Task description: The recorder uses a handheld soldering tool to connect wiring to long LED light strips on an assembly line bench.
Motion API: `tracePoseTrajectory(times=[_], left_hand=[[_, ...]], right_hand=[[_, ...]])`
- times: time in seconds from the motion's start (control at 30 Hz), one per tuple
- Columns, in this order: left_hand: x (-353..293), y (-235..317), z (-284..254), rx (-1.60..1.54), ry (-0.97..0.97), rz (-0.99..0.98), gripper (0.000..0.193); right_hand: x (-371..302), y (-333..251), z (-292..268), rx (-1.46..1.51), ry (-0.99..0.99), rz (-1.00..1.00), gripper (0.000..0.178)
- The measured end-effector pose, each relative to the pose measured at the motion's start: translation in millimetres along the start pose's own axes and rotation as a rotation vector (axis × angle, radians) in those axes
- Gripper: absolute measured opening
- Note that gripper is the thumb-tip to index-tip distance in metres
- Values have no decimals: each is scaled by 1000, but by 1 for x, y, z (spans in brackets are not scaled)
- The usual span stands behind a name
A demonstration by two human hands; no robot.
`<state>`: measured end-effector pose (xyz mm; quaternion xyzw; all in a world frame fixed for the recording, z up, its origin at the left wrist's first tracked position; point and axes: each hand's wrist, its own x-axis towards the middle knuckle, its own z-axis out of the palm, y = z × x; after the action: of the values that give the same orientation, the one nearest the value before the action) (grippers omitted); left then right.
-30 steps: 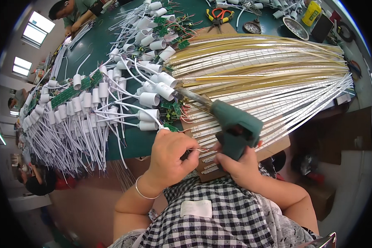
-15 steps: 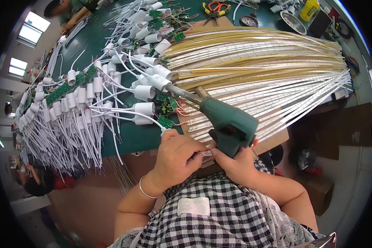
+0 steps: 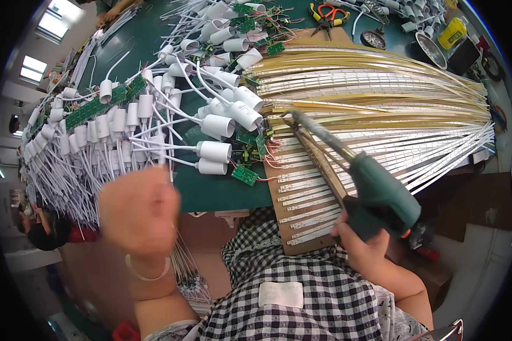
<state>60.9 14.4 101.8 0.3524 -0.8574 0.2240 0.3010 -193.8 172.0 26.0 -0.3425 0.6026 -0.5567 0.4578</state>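
Clock positions are taken from the centre of the view. The left hand (image 3: 142, 210), previously meeting the right at the wires, has withdrawn to between 8 and 9 o'clock. It appears curled, but motion blur prevents telling whether it holds anything. The right hand (image 3: 367, 247), at 4 o'clock, has moved outward and grips the handle of the soldering gun (image 3: 384, 196); the nose points between 10 and 11 o'clock, over the strips and apart from the caps. Judged from this, work at the held wires has been interrupted or concluded; the near strip ends are now exposed.

Materials, largest first:
- Bench (image 3: 233, 196): smooth, dark green surface.
- Strips (image 3: 381, 125), 2 o'clock: flat, narrow, white and yellowish, converging near 3 o'clock.
- Backing board (image 3: 307, 247), 5 o'clock: flat, brown, beneath the strip ends.
- Caps (image 3: 214, 150), 10 o'clock: smooth, white, open-ended cylinders with round cables.
- Circuit board (image 3: 244, 174), at centre: rigid, green, rectangular, lying on the bench.
- Wires (image 3: 267, 179): thin, flexible, reddish, running from the circuit board toward a strip end.
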Motion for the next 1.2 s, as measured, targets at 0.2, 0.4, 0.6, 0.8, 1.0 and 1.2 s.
tracePoseTrajectory(times=[0.2,0.4,0.6,0.8,1.0,1.2], left_hand=[[9,43,24,-274,-176,216,20],[-48,64,83,-459,-199,58,24],[-45,64,85,-481,-186,62,25],[-46,63,86,-439,-211,134,22],[-43,61,88,-470,-236,125,20],[-36,62,83,-579,-227,48,19]], right_hand=[[-11,-17,-9,17,65,42,32],[-21,-22,-24,-30,117,163,37],[-26,-21,-29,-4,89,217,42],[-29,-12,-44,-78,-99,164,49],[-29,-9,-46,-111,-168,103,53],[-30,-3,-48,-106,-194,100,52]])
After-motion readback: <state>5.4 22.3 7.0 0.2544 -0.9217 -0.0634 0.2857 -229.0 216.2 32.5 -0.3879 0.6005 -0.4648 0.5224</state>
